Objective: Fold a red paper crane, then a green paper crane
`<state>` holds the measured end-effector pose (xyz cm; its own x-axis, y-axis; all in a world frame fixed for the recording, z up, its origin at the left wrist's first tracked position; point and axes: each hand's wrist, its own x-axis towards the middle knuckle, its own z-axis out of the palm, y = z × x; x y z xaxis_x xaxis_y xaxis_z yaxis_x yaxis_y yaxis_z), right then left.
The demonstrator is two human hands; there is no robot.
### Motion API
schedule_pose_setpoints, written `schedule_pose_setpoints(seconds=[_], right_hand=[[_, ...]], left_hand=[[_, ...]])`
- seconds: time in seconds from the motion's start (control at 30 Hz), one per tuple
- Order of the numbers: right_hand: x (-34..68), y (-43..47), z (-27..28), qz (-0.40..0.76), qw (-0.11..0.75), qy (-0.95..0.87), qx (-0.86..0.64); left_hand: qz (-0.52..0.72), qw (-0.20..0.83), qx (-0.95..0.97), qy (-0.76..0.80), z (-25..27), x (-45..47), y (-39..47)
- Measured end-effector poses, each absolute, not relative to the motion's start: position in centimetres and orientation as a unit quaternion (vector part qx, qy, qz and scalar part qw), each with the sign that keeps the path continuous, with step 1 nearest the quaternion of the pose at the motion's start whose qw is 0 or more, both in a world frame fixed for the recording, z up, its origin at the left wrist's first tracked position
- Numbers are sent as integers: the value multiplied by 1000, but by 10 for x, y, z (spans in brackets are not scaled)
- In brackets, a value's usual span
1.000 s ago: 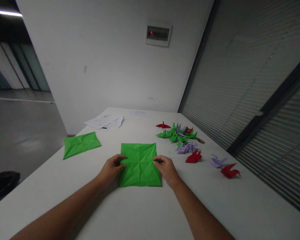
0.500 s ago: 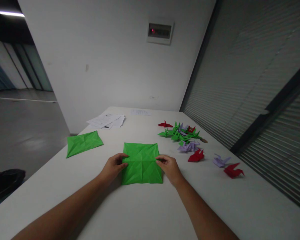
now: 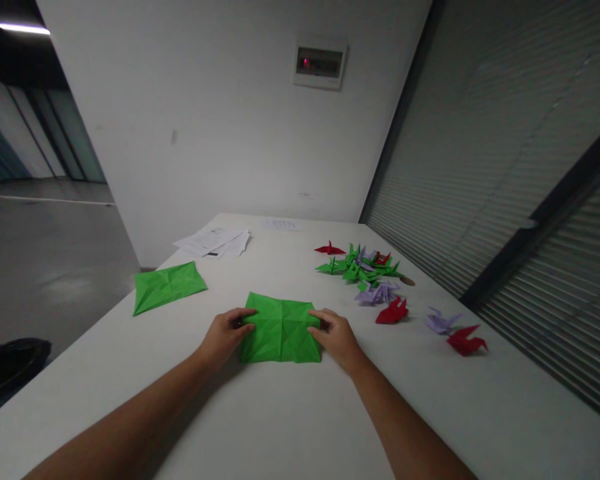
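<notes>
A creased green sheet of origami paper [image 3: 281, 333] lies in front of me on the white table, its far part bent up along a crosswise crease. My left hand [image 3: 226, 335] pinches its left edge between thumb and fingers. On the opposite edge, my right hand [image 3: 336, 337] grips the paper the same way. Crease lines run down the middle and across the sheet. A second creased green sheet [image 3: 169, 287] rests flat at the table's left edge, touched by neither hand.
Folded paper cranes in green, red and purple form a pile [image 3: 363, 267] at the right. A red crane [image 3: 467, 341] and a purple crane [image 3: 441, 321] stand nearer. Printed papers [image 3: 215, 241] lie at the back left. A black-lined bin [image 3: 13, 367] stands beside the table.
The green sheet's far edge has tilted up and come slightly nearer, so the sheet looks shorter. Both hands keep hold of its sides; my right hand has moved a little inward.
</notes>
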<state>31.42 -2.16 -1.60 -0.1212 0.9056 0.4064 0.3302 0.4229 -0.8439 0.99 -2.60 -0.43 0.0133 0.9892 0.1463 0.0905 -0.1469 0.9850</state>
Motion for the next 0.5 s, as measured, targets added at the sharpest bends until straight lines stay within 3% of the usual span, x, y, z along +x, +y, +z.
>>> schedule_pose_setpoints(seconds=[0.5], right_hand=[[311,-27,-6,205,525,-720,-404]], left_hand=[[538,358,638,419,-8,6,-24]])
